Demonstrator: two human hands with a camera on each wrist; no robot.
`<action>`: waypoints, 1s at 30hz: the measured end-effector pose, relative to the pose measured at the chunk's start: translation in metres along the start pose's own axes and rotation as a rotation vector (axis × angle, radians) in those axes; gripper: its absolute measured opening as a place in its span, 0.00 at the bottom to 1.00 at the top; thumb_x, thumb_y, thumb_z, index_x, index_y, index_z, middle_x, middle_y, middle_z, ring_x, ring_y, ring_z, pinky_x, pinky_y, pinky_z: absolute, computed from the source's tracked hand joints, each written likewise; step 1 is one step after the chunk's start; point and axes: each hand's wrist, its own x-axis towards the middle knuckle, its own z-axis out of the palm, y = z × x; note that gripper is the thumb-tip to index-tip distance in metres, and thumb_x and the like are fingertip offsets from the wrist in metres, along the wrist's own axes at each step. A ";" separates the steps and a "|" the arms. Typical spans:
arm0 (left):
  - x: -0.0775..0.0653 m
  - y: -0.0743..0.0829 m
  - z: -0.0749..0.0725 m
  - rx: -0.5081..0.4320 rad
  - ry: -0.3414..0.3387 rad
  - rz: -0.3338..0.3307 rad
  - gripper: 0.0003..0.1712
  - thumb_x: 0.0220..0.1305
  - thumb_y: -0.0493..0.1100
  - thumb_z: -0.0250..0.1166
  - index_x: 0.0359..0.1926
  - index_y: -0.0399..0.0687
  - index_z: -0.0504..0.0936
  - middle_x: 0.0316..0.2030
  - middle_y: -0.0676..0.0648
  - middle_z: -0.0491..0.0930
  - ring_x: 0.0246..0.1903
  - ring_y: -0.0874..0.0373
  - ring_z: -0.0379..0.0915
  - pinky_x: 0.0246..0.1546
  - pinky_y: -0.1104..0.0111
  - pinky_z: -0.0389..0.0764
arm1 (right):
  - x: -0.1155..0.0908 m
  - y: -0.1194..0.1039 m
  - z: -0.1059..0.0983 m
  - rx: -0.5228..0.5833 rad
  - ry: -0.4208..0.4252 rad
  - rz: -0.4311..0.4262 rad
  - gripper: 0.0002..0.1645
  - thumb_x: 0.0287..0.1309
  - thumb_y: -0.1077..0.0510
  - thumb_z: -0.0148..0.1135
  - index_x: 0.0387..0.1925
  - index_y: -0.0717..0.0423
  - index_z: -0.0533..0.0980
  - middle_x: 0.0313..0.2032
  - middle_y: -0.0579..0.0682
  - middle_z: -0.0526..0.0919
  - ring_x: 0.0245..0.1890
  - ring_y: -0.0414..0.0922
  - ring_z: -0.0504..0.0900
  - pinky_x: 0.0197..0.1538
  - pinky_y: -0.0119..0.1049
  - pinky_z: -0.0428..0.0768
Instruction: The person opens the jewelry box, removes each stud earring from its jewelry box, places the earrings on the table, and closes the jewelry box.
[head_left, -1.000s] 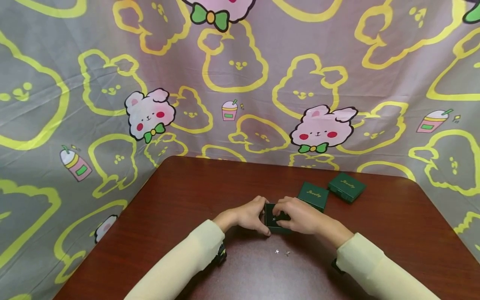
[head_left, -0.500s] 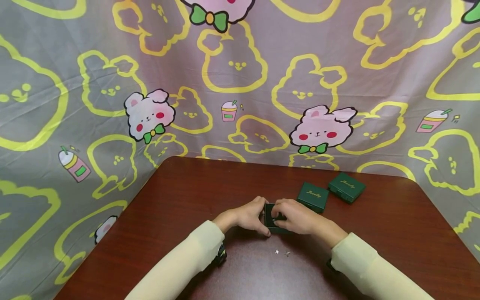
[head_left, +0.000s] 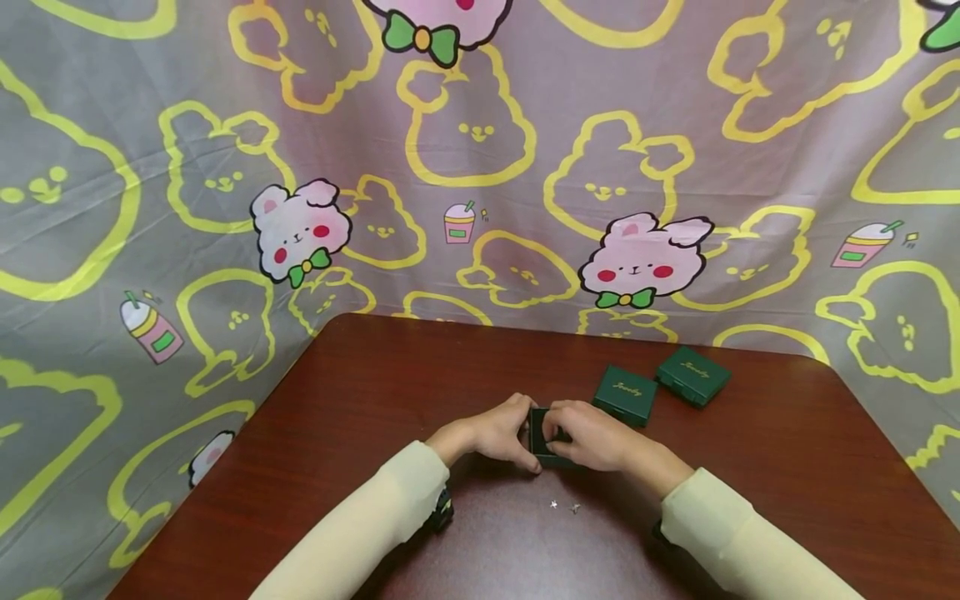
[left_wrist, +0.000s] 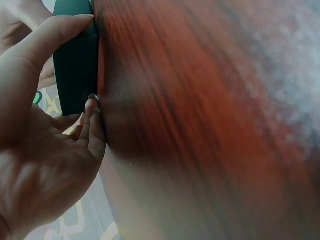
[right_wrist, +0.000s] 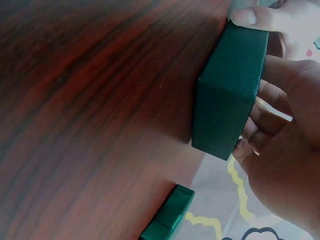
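My left hand (head_left: pixel 498 429) grips the left side of a small open green jewelry box (head_left: pixel 557 460). The thumb is at its near corner and the fingers are around the far side. Black lining (head_left: pixel 537 425) shows inside the box. Over this lining my right hand (head_left: pixel 592 435) has its fingers curled inward, with the fingertips together inside the box, where they pinch a tiny silver star now hidden behind them. In the right wrist view the green box wall (right_wrist: pixel 227 90) hides those fingertips. Two more small silver stars (head_left: pixel 554 504) lie on the table in front of the box.
Two closed green jewelry boxes with gold lettering, a nearer one (head_left: pixel 626 392) and a farther one (head_left: pixel 693 375), sit behind my right hand. The dark red-brown table (head_left: pixel 420 367) ends at a patterned cloth backdrop (head_left: pixel 517 208).
My right hand's fingertips have drawn together and slightly lower in the box, covering the silver star seen on the black lining earlier. My left hand keeps its grip on the box.
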 end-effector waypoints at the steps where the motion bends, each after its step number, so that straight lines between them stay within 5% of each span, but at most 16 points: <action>1: 0.000 0.000 0.000 0.000 -0.001 -0.001 0.42 0.47 0.48 0.84 0.56 0.42 0.69 0.48 0.49 0.66 0.43 0.63 0.67 0.46 0.74 0.72 | 0.000 0.000 0.000 -0.003 -0.002 0.006 0.05 0.61 0.62 0.71 0.33 0.50 0.81 0.34 0.45 0.79 0.33 0.43 0.78 0.38 0.35 0.77; 30: -0.001 -0.001 0.000 -0.006 -0.003 0.007 0.40 0.46 0.48 0.84 0.54 0.42 0.70 0.48 0.48 0.67 0.43 0.62 0.66 0.46 0.73 0.71 | -0.001 0.004 0.005 -0.037 0.071 -0.028 0.11 0.59 0.63 0.71 0.28 0.46 0.78 0.28 0.37 0.77 0.27 0.34 0.73 0.32 0.30 0.74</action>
